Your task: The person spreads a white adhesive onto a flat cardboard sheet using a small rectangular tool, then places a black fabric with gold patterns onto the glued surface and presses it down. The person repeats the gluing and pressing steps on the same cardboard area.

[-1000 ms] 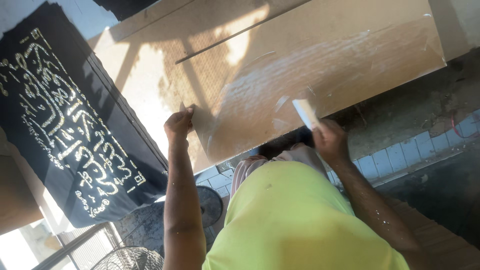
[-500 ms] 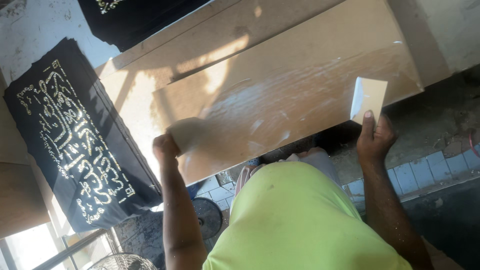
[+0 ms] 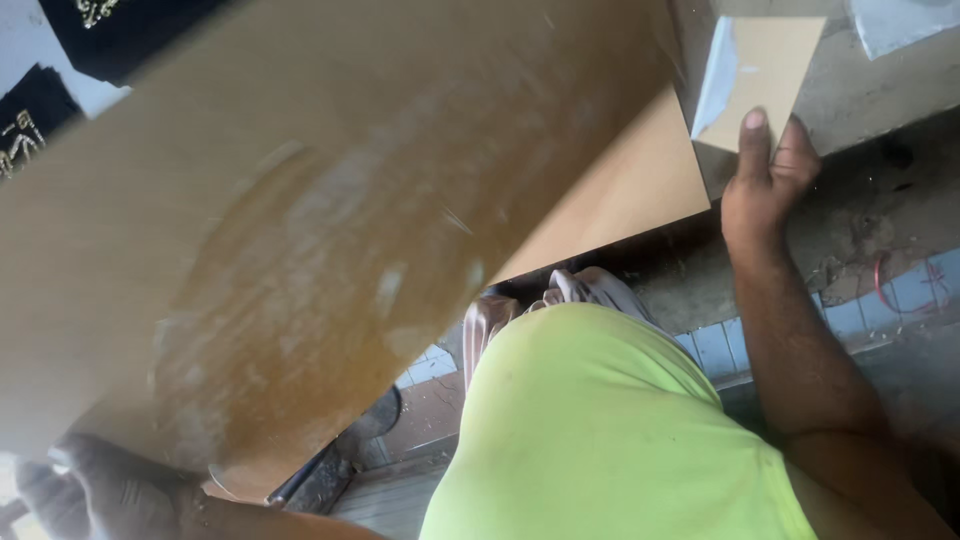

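Bottom left corner, the left hand (image 3: 95, 490) sits in shadow under the lower edge of the big tan wooden board (image 3: 330, 230), and it's too dark and blurry to tell if the fingers are curled on the edge or spread flat. The board itself fills most of the view, tilted, smooth laminate-looking face with faint grain and a pale, smeary, streaked patch across its middle. Above the board's top left corner there's a bit of black cloth with gold lettering (image 3: 30, 130). Below the board's right half is the person's bright yellow-green shirt (image 3: 610, 430), soft knit. Just off the board's right corner, the right hand (image 3: 765, 185) pinches a small flat tan rectangular card (image 3: 760, 80) with a white edge, thumb pressed on its face. Behind that, rough grey concrete floor (image 3: 880, 190).
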